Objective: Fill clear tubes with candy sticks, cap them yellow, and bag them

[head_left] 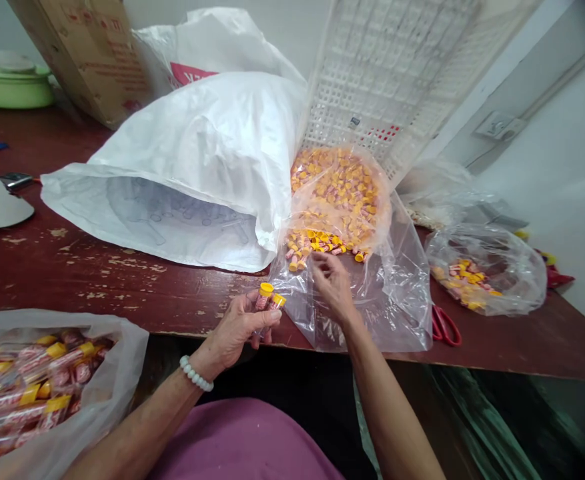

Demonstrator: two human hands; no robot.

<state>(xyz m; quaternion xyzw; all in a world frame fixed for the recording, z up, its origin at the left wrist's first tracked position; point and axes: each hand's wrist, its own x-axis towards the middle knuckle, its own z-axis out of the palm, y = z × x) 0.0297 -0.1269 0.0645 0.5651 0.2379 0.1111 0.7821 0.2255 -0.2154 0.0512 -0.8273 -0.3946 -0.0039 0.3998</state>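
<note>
My left hand (245, 320) is closed around two small clear tubes with yellow caps (266, 291), held upright side by side just above the table's front edge. My right hand (333, 283) reaches to the mouth of a clear plastic bag (402, 307), its fingers partly bent and apart, with nothing visible in them. Right by its fingertips, a heap of small yellow caps with pink-and-white printed pieces (339, 190) fills the bag and spills toward me. A large white sack (212, 133) lies on its side to the left, its mouth showing clear empty tubes (187, 210).
At lower left, an open bag (127, 340) holds many filled yellow-capped tubes (37, 380). Another clear bag (512, 267) of caps and red-handled scissors (445, 327) lie at right. A white plastic basket (372, 80) leans behind. A cardboard box (87, 60) and green basin (12, 87) stand at back left.
</note>
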